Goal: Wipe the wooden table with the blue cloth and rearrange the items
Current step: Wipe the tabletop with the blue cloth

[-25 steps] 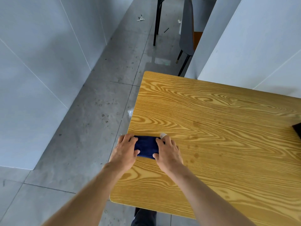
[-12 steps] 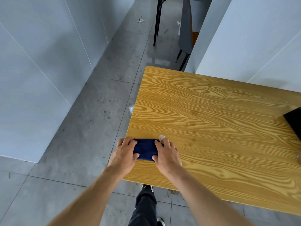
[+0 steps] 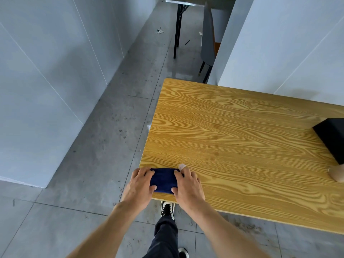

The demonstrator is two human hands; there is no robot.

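Trouser leg (image 3: pixel 164 237) and black-and-white shoe (image 3: pixel 168 208) lowest in view, on grey floor tiles (image 3: pixel 93 164) below the near edge of the surface (image 3: pixel 242 146). Both hands press a folded blue cloth (image 3: pixel 163 180) flat at the near-left corner of the wooden surface. Left hand (image 3: pixel 138 185) covers the cloth's left end, fingers bent over it; right hand (image 3: pixel 189 185) covers the right end, a pale plaster on one fingertip. Cloth lies just inside the near edge. Further right, at frame edge: black box (image 3: pixel 333 138) and, nearer, a tan object (image 3: pixel 337 174), partly cut off. Beyond the far-left corner: grey chair (image 3: pixel 208 41), black table leg (image 3: pixel 177 30).
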